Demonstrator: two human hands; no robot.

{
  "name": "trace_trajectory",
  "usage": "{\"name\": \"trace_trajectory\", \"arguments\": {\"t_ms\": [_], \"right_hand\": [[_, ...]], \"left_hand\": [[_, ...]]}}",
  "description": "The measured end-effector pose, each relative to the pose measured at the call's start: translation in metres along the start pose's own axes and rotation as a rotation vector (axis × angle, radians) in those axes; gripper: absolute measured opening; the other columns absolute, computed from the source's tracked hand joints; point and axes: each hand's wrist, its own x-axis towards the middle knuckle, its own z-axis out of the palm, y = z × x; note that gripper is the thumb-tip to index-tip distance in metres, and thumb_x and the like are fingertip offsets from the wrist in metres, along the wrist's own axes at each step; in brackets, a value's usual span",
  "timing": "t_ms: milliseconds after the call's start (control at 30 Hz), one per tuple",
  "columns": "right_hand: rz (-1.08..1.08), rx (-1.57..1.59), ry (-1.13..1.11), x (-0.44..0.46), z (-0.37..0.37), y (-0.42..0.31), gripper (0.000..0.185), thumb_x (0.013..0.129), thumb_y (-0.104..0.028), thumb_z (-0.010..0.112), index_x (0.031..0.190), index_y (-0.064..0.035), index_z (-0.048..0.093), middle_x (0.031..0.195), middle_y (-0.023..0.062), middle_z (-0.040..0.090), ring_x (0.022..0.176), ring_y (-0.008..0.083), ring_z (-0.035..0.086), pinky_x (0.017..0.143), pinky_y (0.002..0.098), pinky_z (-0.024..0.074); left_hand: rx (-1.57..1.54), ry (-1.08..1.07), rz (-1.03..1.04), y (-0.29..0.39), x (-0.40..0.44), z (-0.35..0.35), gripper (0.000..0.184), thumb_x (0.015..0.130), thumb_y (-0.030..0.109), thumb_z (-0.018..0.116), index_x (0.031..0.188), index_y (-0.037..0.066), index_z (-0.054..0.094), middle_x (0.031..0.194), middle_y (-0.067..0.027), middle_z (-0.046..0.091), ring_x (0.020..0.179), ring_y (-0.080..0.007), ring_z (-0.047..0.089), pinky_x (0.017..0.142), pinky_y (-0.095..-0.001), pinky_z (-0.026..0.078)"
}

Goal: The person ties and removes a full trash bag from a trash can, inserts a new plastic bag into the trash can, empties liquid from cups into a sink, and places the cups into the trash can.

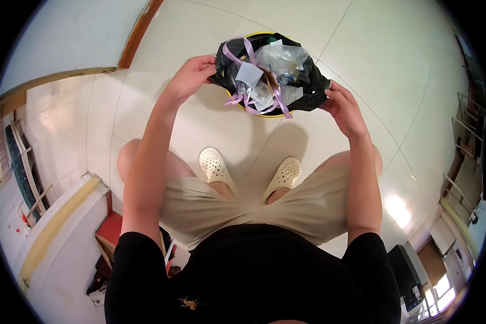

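A trash bin with a yellow rim (260,33) stands on the floor in front of my feet, lined with a black garbage bag (314,89). My left hand (191,77) pinches the bag's left edge, while my right hand (343,108) grips its right edge. Both sides of the bag are pulled outward past the rim. Inside lie a crumpled clear plastic bag (283,62), white paper pieces (249,74) and a lilac ribbon (281,105), which hangs partly over the front rim. The bin's body is mostly hidden beneath the bag.
Pale floor tiles (362,59) surround the bin. My feet, in cream clogs (215,164), are just this side of it. A wall with a brown door frame (139,33) rises at the left. A red box (109,229) is at lower left, a black appliance (405,272) at lower right.
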Motion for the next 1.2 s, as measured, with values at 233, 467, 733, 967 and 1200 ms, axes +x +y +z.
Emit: {"name": "trace_trajectory", "arguments": {"t_ms": [233,467,733,967,1200], "right_hand": [[0.084,-0.061,0.001,-0.001,0.004,-0.012,0.022,0.101,-0.013,0.047,0.114,-0.0035,0.063,0.103,0.0047,0.069,0.094,0.014,0.065,0.092,0.0331,0.0511],[0.039,-0.09,-0.066,-0.006,0.003,-0.023,0.018,0.102,-0.014,0.042,0.101,-0.0055,0.058,0.095,0.0054,0.068,0.095,0.0152,0.063,0.096,0.0332,0.0464],[0.037,-0.007,-0.066,-0.01,0.011,-0.027,0.018,0.105,-0.014,0.041,0.1,-0.0044,0.055,0.088,0.0064,0.065,0.09,0.0178,0.066,0.098,0.0367,0.05],[0.078,0.001,-0.075,-0.007,0.009,-0.027,0.015,0.105,-0.015,0.043,0.103,-0.0055,0.055,0.087,0.0066,0.066,0.086,0.0179,0.066,0.092,0.0369,0.0534],[0.083,-0.062,-0.094,-0.005,0.011,-0.029,0.015,0.106,-0.017,0.045,0.104,-0.0063,0.055,0.083,0.0049,0.066,0.081,0.0153,0.065,0.086,0.0338,0.0536]], "left_hand": [[0.041,-0.053,-0.007,0.005,0.006,0.0,0.024,0.1,0.014,0.048,0.113,0.004,0.066,0.102,-0.0001,0.069,0.091,-0.0089,0.062,0.086,-0.0282,0.049],[0.058,-0.052,-0.13,0.027,-0.005,0.003,0.029,0.101,0.028,0.053,0.108,0.005,0.07,0.099,-0.0005,0.069,0.091,-0.0101,0.062,0.087,-0.0298,0.047],[0.079,-0.045,-0.103,0.031,-0.015,0.007,0.028,0.102,0.028,0.051,0.093,0.006,0.065,0.092,-0.0053,0.071,0.092,-0.0146,0.064,0.089,-0.0332,0.046],[0.124,-0.036,-0.122,0.036,-0.016,0.008,0.027,0.102,0.026,0.049,0.093,0.006,0.065,0.091,-0.0057,0.071,0.093,-0.0158,0.064,0.088,-0.0341,0.046],[0.114,-0.041,-0.134,0.041,-0.017,0.011,0.026,0.102,0.025,0.048,0.094,0.006,0.064,0.09,-0.0053,0.071,0.094,-0.0161,0.066,0.09,-0.0339,0.048]]}}
